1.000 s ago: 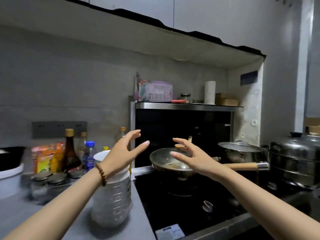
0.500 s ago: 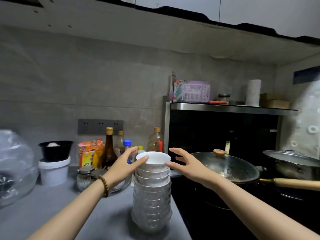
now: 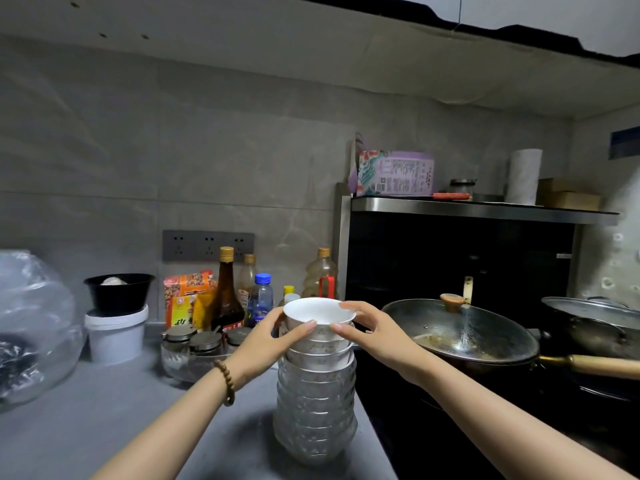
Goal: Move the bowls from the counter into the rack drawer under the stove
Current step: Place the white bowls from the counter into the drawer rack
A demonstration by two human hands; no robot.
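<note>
A tall stack of several pale patterned bowls [image 3: 316, 407] stands on the grey counter [image 3: 114, 414] by its right edge, next to the black stove. The top bowl [image 3: 318, 315] is white inside and empty. My left hand [image 3: 273, 336] clasps the top bowl's left side, thumb on the front. On the opposite side, my right hand [image 3: 372, 332] grips its right wall, fingers over the rim. A bead bracelet circles my left wrist. The rack drawer under the stove is out of view.
A wok with a lid [image 3: 460, 332] and wooden handle sits on the stove [image 3: 426, 441] just right of the stack. Sauce bottles [image 3: 227, 292], spice jars [image 3: 204, 342], a white tub [image 3: 116, 332] and a clear plastic bag [image 3: 31, 327] crowd the counter's back and left.
Both hands came down and inward from open in the air and closed on the top bowl of the stack. The view swung left from the stove toward the counter.
</note>
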